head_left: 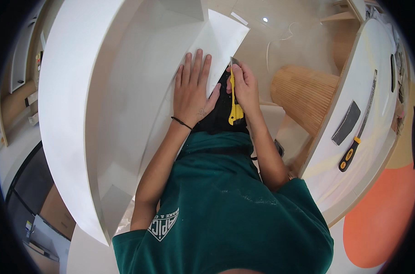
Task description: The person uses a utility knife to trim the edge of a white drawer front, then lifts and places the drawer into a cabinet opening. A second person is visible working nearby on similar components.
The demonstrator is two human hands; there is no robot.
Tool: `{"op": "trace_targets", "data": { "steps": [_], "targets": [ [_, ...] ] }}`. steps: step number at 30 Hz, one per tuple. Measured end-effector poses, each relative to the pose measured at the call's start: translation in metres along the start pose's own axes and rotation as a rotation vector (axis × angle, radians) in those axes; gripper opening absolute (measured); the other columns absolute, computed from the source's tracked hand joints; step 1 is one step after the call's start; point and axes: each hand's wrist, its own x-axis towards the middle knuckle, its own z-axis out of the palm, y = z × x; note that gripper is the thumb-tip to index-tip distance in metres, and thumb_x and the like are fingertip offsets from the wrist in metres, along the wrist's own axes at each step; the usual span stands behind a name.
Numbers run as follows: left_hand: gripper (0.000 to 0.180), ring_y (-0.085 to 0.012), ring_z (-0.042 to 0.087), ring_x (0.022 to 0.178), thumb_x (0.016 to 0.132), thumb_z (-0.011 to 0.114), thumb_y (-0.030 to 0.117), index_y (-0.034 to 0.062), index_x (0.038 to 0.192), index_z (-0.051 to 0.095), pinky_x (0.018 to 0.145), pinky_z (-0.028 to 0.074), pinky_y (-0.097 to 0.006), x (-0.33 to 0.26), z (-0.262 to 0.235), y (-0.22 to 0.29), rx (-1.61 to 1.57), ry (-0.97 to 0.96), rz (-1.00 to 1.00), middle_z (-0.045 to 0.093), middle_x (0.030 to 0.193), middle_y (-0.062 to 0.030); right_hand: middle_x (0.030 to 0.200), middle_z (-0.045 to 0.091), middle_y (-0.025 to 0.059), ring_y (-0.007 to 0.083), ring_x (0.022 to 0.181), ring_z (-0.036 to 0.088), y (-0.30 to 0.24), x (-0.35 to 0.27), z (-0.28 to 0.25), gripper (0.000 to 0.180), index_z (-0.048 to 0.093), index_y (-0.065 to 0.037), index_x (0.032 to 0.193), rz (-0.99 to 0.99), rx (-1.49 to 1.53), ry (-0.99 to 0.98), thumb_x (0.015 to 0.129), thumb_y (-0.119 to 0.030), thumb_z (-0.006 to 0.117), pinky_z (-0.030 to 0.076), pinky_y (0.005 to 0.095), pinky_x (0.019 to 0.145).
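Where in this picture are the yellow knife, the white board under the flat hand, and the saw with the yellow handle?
yellow utility knife (235, 102), head view, on its yellow body below the fist.
white board (223, 39), head view, on its bare upper corner.
handsaw (349, 155), head view, on its yellow-and-black handle.

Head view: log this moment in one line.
left hand: flat on white panel | right hand: grips yellow utility knife, blade at panel edge | handsaw: on white tabletop
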Motion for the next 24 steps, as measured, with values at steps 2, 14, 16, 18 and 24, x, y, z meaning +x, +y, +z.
{"op": "trace_targets", "data": {
  "steps": [2, 14, 16, 18, 24],
  "targets": [
    [0.079, -0.0384, 0.026, 0.153, 0.091, 0.065, 0.033, 0.0108, 0.16, 0.033, 0.121, 0.025, -0.051, 0.001, -0.0013, 0.001, 0.001, -0.014, -0.009, 0.028, 0.167, -0.014, 0.062, 0.058, 0.0037, 0.0099, 0.053, 0.058, -0.0025, 0.0014, 0.0011, 0.03, 0.062, 0.002, 0.099, -0.025, -0.009, -0.008, 0.107, -0.026, 0.053, 0.046, 0.0267, 0.05],
    [0.084, -0.0363, 0.025, 0.154, 0.088, 0.066, 0.031, 0.0023, 0.159, 0.031, 0.122, 0.025, -0.051, 0.0038, 0.0001, 0.0022, -0.016, -0.022, -0.047, 0.029, 0.166, -0.0157, 0.062, 0.055, 0.0021, 0.0088, 0.052, 0.053, -0.0081, 0.0042, 0.0009, 0.028, 0.058, -0.001, 0.093, -0.022, -0.227, -0.031, 0.108, -0.023, 0.05, 0.046, 0.0259, 0.051],
    [0.084, -0.0359, 0.024, 0.154, 0.089, 0.066, 0.032, 0.0026, 0.159, 0.03, 0.122, 0.024, -0.051, 0.0034, 0.0004, 0.0018, -0.025, -0.026, -0.052, 0.028, 0.167, -0.0147, 0.062, 0.055, 0.0022, 0.0088, 0.052, 0.053, -0.0066, 0.0044, 0.0011, 0.027, 0.058, -0.001, 0.093, -0.013, -0.201, -0.034, 0.108, -0.023, 0.05, 0.046, 0.0258, 0.051],
    [0.084, -0.0356, 0.023, 0.154, 0.089, 0.066, 0.032, 0.0027, 0.159, 0.03, 0.122, 0.024, -0.051, 0.0031, 0.0004, 0.0015, -0.024, -0.027, -0.051, 0.028, 0.167, -0.0144, 0.06, 0.056, 0.0039, 0.0105, 0.051, 0.055, -0.0051, 0.0045, 0.0013, 0.029, 0.058, 0.0, 0.091, -0.007, -0.192, -0.029, 0.107, -0.023, 0.051, 0.046, 0.0274, 0.051],
    [0.085, -0.0347, 0.023, 0.155, 0.088, 0.066, 0.031, 0.0026, 0.159, 0.03, 0.122, 0.024, -0.051, 0.0027, 0.0005, 0.0026, -0.011, -0.026, -0.06, 0.027, 0.167, -0.014, 0.057, 0.059, 0.0073, 0.0141, 0.051, 0.06, -0.0033, 0.0049, 0.0021, 0.032, 0.058, 0.001, 0.087, -0.006, -0.173, -0.03, 0.105, -0.025, 0.053, 0.047, 0.0307, 0.051]
  ]
}}
